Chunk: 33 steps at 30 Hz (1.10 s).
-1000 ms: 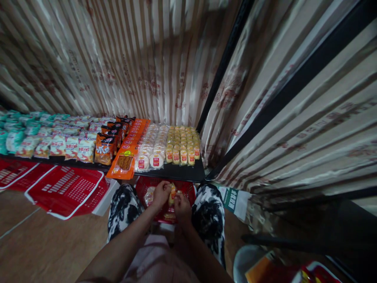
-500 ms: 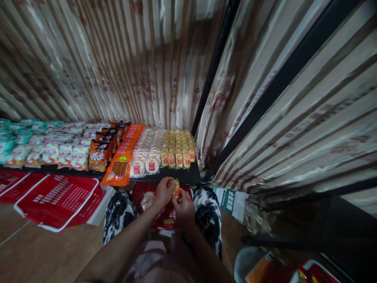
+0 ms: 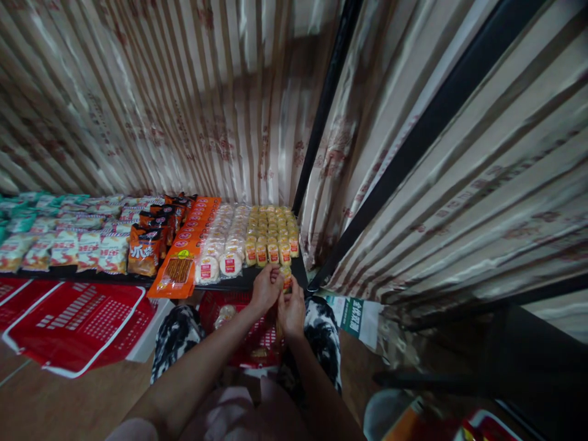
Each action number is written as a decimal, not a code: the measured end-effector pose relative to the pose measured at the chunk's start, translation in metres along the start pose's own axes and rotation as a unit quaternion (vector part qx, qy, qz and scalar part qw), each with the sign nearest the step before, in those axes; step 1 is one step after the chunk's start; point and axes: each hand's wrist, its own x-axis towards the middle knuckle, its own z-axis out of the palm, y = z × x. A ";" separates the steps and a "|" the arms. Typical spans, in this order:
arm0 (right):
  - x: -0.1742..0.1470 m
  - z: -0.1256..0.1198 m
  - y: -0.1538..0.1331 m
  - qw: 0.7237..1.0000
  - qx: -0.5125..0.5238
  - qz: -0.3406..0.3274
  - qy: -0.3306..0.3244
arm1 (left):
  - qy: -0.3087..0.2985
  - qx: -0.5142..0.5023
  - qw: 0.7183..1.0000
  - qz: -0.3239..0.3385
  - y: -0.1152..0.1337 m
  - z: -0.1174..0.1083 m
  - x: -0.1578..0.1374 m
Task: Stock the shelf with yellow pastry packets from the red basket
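Note:
Between my left hand (image 3: 267, 286) and my right hand (image 3: 291, 311) is a small yellow wrapped snack (image 3: 286, 279) with a red-orange label. The fingers of both hands are closed on it, just over the front edge of the black shelf (image 3: 248, 277). Right behind it stand rows of matching yellow wrapped snacks (image 3: 272, 236). To their left lie round white wrapped cakes (image 3: 229, 263). Below my forearms, between my knees, a red basket (image 3: 211, 306) holds a few wrapped items, partly hidden by my arms.
Further left on the shelf are an orange packet of brown sticks (image 3: 177, 272), orange-black bags (image 3: 144, 248) and white snack bags (image 3: 113, 251). Red baskets (image 3: 78, 324) lie under the shelf. Black poles (image 3: 328, 110) and a striped curtain (image 3: 220, 110) stand behind.
Both hands have moved forward and slightly right with the wrapped snack, from over the basket to the shelf's front edge. The view has shifted a little.

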 end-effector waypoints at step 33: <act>0.059 0.021 0.010 0.993 0.015 0.018 0.115 | -0.135 0.464 0.791 0.374 -0.046 0.003 0.059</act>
